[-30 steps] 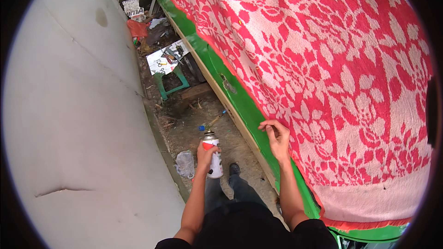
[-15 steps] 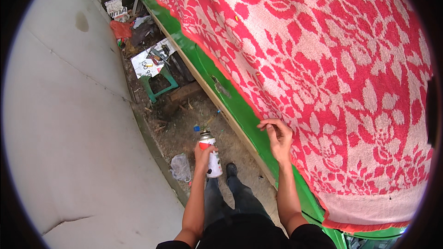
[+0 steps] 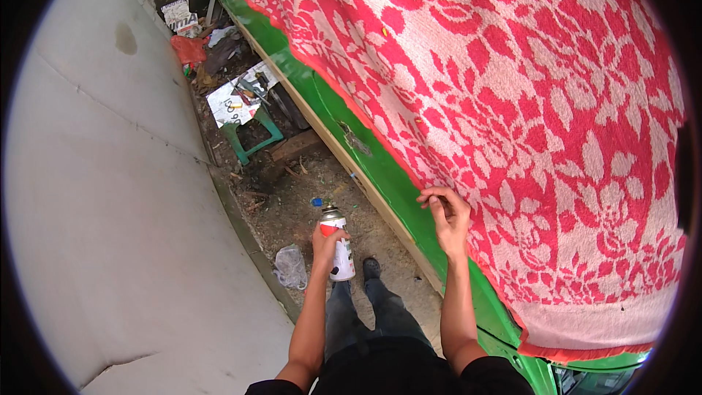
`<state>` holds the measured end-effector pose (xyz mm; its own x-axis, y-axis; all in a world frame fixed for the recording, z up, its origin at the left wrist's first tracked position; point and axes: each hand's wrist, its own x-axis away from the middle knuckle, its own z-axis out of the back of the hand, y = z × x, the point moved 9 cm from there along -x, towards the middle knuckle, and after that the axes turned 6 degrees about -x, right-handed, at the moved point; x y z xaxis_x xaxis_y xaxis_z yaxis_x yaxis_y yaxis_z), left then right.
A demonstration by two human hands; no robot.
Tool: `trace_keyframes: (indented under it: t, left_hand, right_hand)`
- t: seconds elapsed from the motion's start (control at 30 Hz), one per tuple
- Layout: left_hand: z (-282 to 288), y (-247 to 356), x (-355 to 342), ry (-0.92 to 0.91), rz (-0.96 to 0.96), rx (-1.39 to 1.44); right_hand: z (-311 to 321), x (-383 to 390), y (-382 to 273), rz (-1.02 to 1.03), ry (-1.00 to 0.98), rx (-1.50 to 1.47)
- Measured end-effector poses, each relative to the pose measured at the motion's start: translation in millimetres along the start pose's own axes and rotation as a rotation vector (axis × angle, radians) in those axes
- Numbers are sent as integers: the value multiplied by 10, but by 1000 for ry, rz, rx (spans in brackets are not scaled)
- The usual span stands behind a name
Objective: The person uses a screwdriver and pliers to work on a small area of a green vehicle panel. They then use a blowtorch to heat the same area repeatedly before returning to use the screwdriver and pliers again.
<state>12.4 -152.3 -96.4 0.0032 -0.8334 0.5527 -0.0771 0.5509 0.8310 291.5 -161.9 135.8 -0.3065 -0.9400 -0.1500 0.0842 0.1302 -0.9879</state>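
Note:
My left hand [image 3: 327, 247] is wrapped round a white and red spray can [image 3: 341, 258], held upright, its metal top uppermost. A red and pale pink floral blanket [image 3: 526, 124] covers much of a glossy green panel [image 3: 338, 106] on the right. At the blanket's orange-red edge, my right hand [image 3: 450, 218] hovers with its fingers curled and bunched near the thumb. Whether anything small sits in that pinch is hidden. A bare dull patch [image 3: 355, 139] shows on the green paint, up and left of the right hand.
A pale wall [image 3: 139, 175] bounds the left side. Along the narrow passage stand a green stool [image 3: 256, 139] with a white board [image 3: 234, 102] and tools, and a plastic bag [image 3: 290, 267]. Orange-red litter [image 3: 190, 49] lies farther off. A wooden strip [image 3: 365, 183] runs beneath the green panel.
The view has shifted slightly, so both hands and the blanket edge appear a little farther right. The left hand keeps its hold on the can; the right hand stays curled by the edge.

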Motion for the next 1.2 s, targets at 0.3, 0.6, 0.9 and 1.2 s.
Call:
trace_keyframes:
  t: [0.3,0.6,0.9,1.2]
  left_hand:
    - [64,-35,-27,0,5,-25]
    - [47,-33,33,-23,-1,-39]
    - [54,-129,-4,-50,12,-21]
    - [20,-211,-9,-28,-4,13]
  right_hand:
    - [-18,32,51,-29,-3,31]
    - [-13,48,75,-7,11,31]
    - [-14,46,78,-9,9,44]
    - [-8,55,77,-9,-5,53]
